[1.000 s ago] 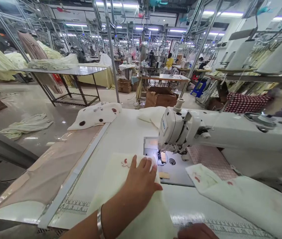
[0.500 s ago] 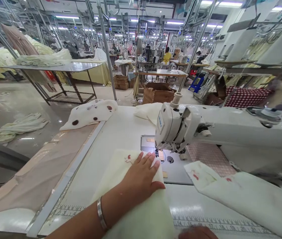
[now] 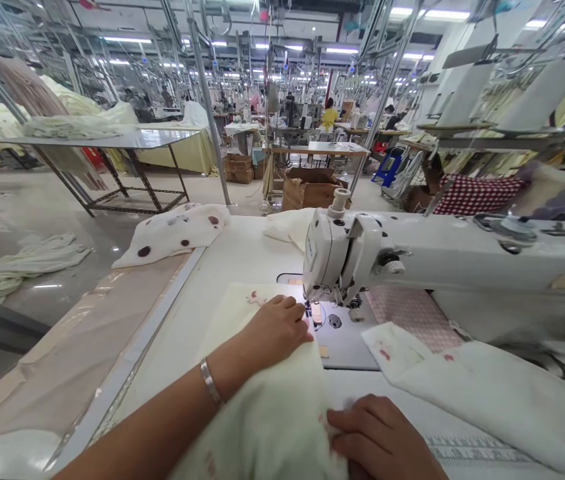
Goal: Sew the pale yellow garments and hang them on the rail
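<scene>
A pale cream-yellow fabric piece (image 3: 267, 400) with small reddish prints lies on the sewing machine table, its right edge by the needle. My left hand (image 3: 280, 327), a silver bangle on its wrist, rests on the fabric just left of the presser foot, its fingers curled and drawn together on the cloth. Lower down, my right hand (image 3: 377, 433) pinches the fabric's right edge between thumb and fingers; its thumb is partly hidden. The white sewing machine (image 3: 332, 257) stands over the metal needle plate (image 3: 337, 347).
A second pale printed fabric piece (image 3: 482, 380) lies to the right of the needle plate. Spotted white cloth (image 3: 172, 233) sits at the table's far left corner. A ruler strip (image 3: 477, 450) runs along the front. Behind are a cardboard box (image 3: 307, 190) and a metal-legged table (image 3: 157, 138).
My left hand's spread fingers have curled in on the fabric. My right hand has come up from the bottom edge and taken hold of the fabric's right edge. The view has shifted slightly.
</scene>
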Demonstrator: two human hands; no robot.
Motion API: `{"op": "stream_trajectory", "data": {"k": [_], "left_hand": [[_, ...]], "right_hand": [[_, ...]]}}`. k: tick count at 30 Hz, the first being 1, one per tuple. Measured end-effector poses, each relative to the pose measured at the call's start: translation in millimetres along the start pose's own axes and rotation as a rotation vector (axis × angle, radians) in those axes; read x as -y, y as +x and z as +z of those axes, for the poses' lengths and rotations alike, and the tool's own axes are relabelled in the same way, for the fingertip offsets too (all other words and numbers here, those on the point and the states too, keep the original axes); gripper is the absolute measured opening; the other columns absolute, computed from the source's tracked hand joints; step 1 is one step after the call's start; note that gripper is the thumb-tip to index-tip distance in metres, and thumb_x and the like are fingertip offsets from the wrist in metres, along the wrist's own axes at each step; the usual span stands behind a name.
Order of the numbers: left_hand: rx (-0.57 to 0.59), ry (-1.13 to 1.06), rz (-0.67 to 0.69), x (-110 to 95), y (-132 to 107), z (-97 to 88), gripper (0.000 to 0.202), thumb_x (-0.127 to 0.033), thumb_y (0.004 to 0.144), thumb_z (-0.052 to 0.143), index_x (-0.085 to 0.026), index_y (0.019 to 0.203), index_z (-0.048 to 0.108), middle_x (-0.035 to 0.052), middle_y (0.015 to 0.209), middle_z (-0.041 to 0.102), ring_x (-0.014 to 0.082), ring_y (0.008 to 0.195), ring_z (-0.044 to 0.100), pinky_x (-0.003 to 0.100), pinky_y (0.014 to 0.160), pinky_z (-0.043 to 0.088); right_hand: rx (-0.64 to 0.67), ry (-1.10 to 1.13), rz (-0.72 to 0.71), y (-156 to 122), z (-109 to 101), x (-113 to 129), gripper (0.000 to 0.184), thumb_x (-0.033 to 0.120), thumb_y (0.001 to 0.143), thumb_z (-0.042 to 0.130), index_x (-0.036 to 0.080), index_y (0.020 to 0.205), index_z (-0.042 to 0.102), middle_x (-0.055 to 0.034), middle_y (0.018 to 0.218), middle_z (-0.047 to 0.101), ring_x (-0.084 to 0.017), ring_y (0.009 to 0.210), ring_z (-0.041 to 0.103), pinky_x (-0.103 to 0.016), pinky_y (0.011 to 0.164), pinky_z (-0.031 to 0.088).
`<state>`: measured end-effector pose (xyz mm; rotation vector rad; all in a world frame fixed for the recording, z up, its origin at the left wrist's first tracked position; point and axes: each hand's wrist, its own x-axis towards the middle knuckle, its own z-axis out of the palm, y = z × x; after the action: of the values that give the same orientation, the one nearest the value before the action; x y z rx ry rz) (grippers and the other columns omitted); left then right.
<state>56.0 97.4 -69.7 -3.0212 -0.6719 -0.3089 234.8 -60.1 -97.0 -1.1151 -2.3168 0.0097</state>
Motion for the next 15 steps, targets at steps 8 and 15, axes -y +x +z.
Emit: {"op": "stream_trajectory", "data": {"k": [8,15], "left_hand": [[-0.476,-0.085,-0.210,-108.0,-43.7,0.2,0.040,-0.028,0.090,0.039,-0.016,0.128,0.045,0.0130,0.107,0.060,0.0238,0.094,0.057,0.038,0.081,0.047],[-0.460,0.018,0.030,-91.9,-71.6,25.3,0.024,-0.015,0.090,0.039,-0.017,0.081,0.061,0.0036,0.097,0.067,0.0195,0.094,0.061,0.033,0.089,0.048]], "right_hand": [[-0.209,0.167,0.086,18.1,-7.4,16.6,0.016,0.009,0.083,0.044,0.019,0.086,0.056,-0.0057,0.081,0.064,-0.016,0.072,0.055,-0.028,0.059,0.045],[0.000,0.018,-0.091,10.6,-5.1,14.3,0.023,0.009,0.089,0.040,0.018,0.078,0.058,-0.0025,0.077,0.067,-0.014,0.068,0.056,-0.029,0.061,0.043]]}}
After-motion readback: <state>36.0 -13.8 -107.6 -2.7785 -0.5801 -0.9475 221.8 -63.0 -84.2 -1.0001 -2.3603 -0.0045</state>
